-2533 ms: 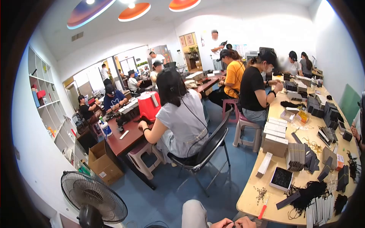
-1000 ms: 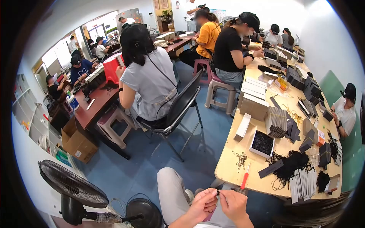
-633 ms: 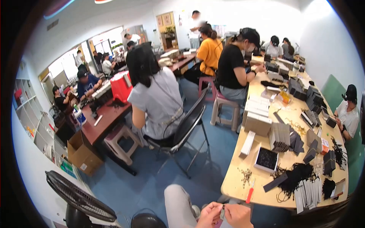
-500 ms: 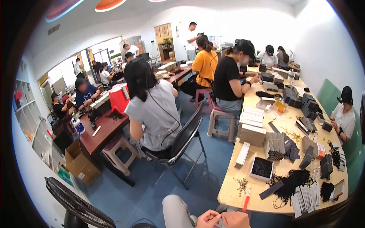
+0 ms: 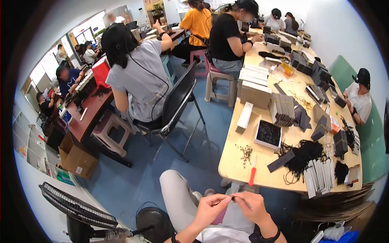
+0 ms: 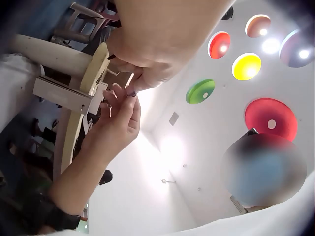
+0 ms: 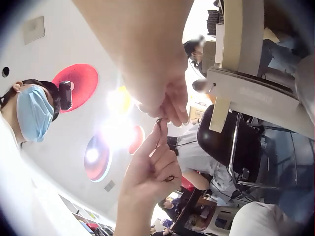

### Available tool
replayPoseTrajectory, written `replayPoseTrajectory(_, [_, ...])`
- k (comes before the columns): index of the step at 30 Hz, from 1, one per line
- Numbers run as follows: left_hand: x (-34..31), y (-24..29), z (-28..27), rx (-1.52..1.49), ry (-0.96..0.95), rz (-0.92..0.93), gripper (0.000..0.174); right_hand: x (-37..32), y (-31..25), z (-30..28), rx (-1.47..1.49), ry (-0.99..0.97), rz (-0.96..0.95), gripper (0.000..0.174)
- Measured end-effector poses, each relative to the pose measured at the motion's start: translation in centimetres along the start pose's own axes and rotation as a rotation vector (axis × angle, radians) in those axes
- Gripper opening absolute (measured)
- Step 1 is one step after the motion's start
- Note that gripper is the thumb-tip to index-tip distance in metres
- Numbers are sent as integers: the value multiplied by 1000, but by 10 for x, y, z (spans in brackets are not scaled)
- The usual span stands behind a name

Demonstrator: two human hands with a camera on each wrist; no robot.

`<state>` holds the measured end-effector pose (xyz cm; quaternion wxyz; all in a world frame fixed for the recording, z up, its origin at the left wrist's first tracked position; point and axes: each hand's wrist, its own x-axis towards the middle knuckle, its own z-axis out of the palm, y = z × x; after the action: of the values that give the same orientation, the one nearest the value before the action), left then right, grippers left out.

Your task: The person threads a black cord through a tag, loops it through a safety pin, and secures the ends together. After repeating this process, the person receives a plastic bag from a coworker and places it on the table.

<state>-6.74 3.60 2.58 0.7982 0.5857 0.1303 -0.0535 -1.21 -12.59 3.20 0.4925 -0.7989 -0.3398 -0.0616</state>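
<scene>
Low in the head view, over my lap, my left hand point(image 5: 224, 199) and right hand point(image 5: 240, 197) meet fingertip to fingertip. Between them they pinch a small dark piece point(image 5: 232, 198), too tiny to make out. From the left wrist view my left hand point(image 6: 129, 82) fills the top and the right hand's fingers point(image 6: 123, 105) reach up to it. The right wrist view has my right hand point(image 7: 165, 117) above, with the left hand's fingers point(image 7: 156, 140) touching the small dark piece point(image 7: 159, 120) from below.
A wooden table point(image 5: 233, 170) stands just ahead with a red-handled tool point(image 5: 252, 177), loose metal bits point(image 5: 245, 152), a black tray point(image 5: 268, 134), a black cord pile point(image 5: 303, 155) and white tags point(image 5: 318, 178). A floor fan point(image 5: 77, 208) is at my left. People sit at both tables.
The head view has tipped downward, so both hands show fully now. They stay joined at the fingertips, pinching the small piece throughout.
</scene>
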Motion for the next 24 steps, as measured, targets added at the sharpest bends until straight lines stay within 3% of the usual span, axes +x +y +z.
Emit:
replayPoseTrajectory(2, [0, -7, -2, -57, -39, 0, 16, -6, -5, -1, 198, 17, 219, 19])
replayPoseTrajectory(6, [-6, -7, -2, -90, -56, -67, 16, -9, -14, -3, 306, 96, 288, 22])
replayPoseTrajectory(9, [-8, -11, -3, -63, -69, -52, 16, -6, -18, -6, 287, 73, 222, 21])
replayPoseTrajectory(11, [-9, -13, -3, -48, -104, -59, 17, -5, -15, -7, 256, -41, 169, 19])
replayPoseTrajectory(15, [-5, -16, -7, 45, -169, -91, 17, -11, 1, -6, 178, -37, 70, 18])
replayPoseTrajectory(17, [-3, -18, -2, 57, -147, -7, 18, -12, 5, -11, 70, -65, 0, 12])
replayPoseTrajectory(21, [-11, -3, 2, -11, -59, -73, 17, -16, 3, -30, -26, -213, 9, 7])
replayPoseTrajectory(24, [-13, -4, -2, -37, -172, -145, 22, -21, -2, -39, -50, -295, 46, 5])
